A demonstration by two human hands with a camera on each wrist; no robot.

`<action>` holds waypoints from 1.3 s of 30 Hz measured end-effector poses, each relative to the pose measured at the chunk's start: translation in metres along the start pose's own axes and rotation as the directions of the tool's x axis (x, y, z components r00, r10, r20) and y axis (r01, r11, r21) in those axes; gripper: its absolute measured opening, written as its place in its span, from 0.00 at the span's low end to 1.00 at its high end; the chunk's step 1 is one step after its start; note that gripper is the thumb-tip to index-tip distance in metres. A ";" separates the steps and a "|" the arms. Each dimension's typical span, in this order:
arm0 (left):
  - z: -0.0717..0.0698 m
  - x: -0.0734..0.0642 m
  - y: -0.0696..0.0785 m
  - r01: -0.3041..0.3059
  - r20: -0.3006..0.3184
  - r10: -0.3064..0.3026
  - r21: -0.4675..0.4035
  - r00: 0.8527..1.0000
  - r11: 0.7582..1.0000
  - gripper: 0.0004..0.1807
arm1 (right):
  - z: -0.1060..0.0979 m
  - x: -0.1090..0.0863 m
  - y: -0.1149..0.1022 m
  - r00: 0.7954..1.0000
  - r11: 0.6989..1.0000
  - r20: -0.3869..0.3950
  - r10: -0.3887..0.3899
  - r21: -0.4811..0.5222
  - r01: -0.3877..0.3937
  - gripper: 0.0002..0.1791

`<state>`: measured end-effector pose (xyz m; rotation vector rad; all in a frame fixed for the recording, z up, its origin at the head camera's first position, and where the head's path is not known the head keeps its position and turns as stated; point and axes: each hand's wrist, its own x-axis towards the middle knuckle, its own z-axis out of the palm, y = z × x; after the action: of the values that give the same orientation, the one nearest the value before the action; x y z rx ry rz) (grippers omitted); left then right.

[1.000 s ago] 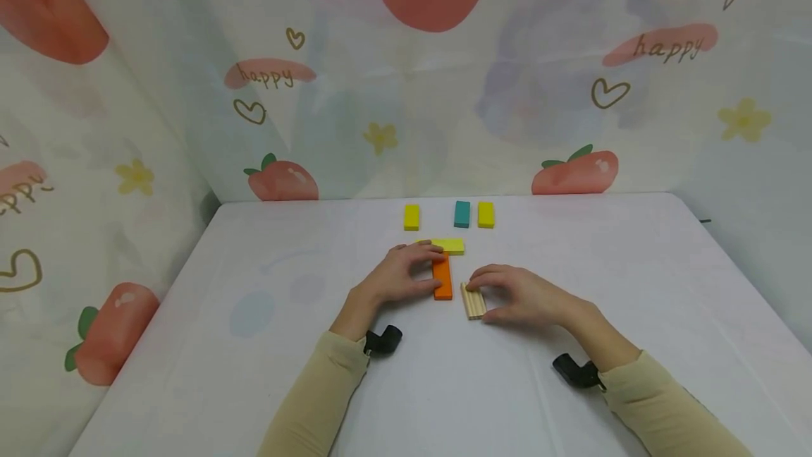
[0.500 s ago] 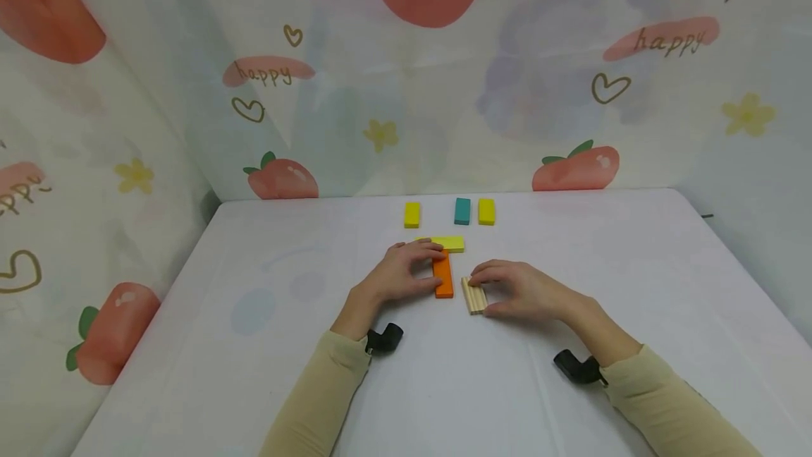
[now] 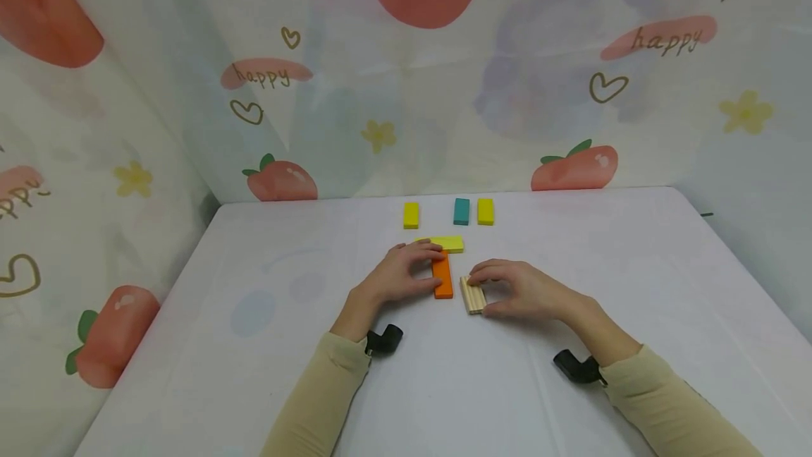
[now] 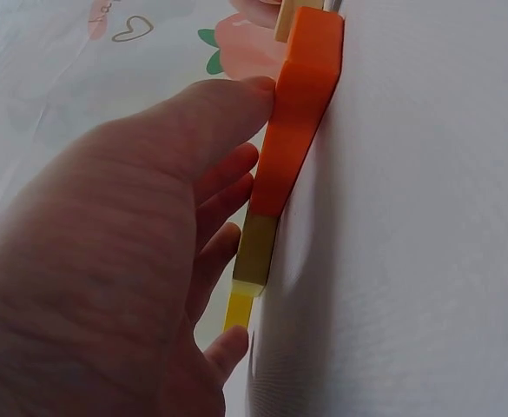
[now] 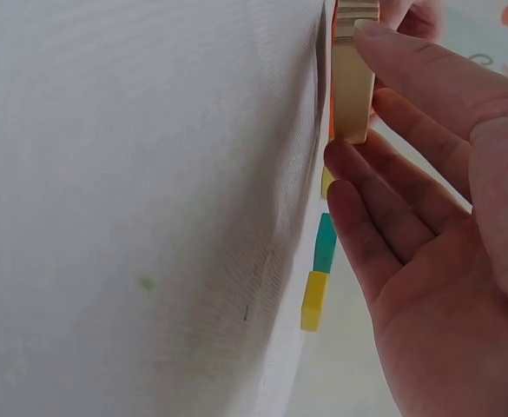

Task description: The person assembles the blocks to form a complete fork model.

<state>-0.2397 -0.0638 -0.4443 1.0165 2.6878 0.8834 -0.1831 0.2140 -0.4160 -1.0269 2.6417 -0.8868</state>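
In the head view, my left hand [image 3: 406,272] rests its thumb and fingertips on an orange block [image 3: 443,279], which lies lengthwise on the table. At its far end a yellow block [image 3: 452,244] lies crosswise, partly hidden by the left fingers. In the left wrist view the thumb touches the orange block [image 4: 301,109]. My right hand [image 3: 523,291] pinches a pale, striped wooden block [image 3: 472,296] between thumb and fingers, a small gap to the right of the orange one. The right wrist view shows that wooden block [image 5: 352,91] with layered-looking lines at its end.
Farther back on the white table [image 3: 266,372] lie a yellow block [image 3: 411,216], a teal block [image 3: 461,211] and another yellow block [image 3: 485,211]. A patterned cloth [image 3: 431,90] hangs behind the table's back edge. Each wrist bears a black camera [image 3: 385,339].
The right hand and striped wooden block have shifted slightly away from me. The left hand and the orange block look unmoved; the head view has tilted a little.
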 end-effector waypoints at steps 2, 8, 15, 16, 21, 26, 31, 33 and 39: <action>0.000 0.000 0.000 0.006 0.001 -0.006 -0.004 1.000 1.000 0.24 | 0.000 0.000 -0.002 1.000 1.000 -0.001 0.007 0.007 -0.007 0.23; 0.001 0.000 0.001 0.013 0.000 -0.013 -0.001 1.000 1.000 0.24 | 0.002 0.000 -0.007 0.999 0.999 0.005 0.042 0.028 -0.043 0.24; 0.001 0.000 0.002 0.017 -0.001 -0.017 0.001 1.000 1.000 0.24 | 0.002 0.000 -0.010 0.999 0.999 -0.010 0.035 0.034 -0.035 0.24; 0.001 0.001 0.002 0.016 -0.001 -0.016 0.003 1.000 1.000 0.24 | 0.002 0.000 -0.010 0.999 0.999 -0.012 0.031 0.034 -0.030 0.24; 0.000 0.001 0.001 0.005 -0.002 -0.005 0.007 1.000 1.000 0.24 | 0.002 0.000 -0.014 1.000 0.999 -0.020 0.008 0.045 -0.007 0.24; 0.000 0.000 0.001 0.001 -0.008 -0.001 0.005 1.000 1.000 0.24 | 0.003 0.000 -0.020 1.000 0.999 -0.024 -0.013 0.051 0.014 0.23; 0.000 0.000 0.002 0.007 -0.007 -0.007 -0.004 1.000 1.000 0.23 | 0.005 -0.001 -0.025 1.000 0.998 -0.023 -0.021 0.054 0.022 0.23; 0.000 0.000 0.002 0.010 -0.007 -0.010 -0.005 1.000 1.000 0.23 | 0.006 -0.001 -0.028 1.000 0.998 -0.018 -0.018 0.056 0.019 0.24; 0.001 0.000 0.002 0.011 -0.011 -0.011 -0.001 1.000 1.000 0.23 | 0.010 0.000 -0.034 1.000 0.997 0.007 -0.003 0.083 0.003 0.24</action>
<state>-0.2386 -0.0623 -0.4437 0.9985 2.6991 0.8908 -0.1603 0.1893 -0.4042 -1.0122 2.5742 -0.9825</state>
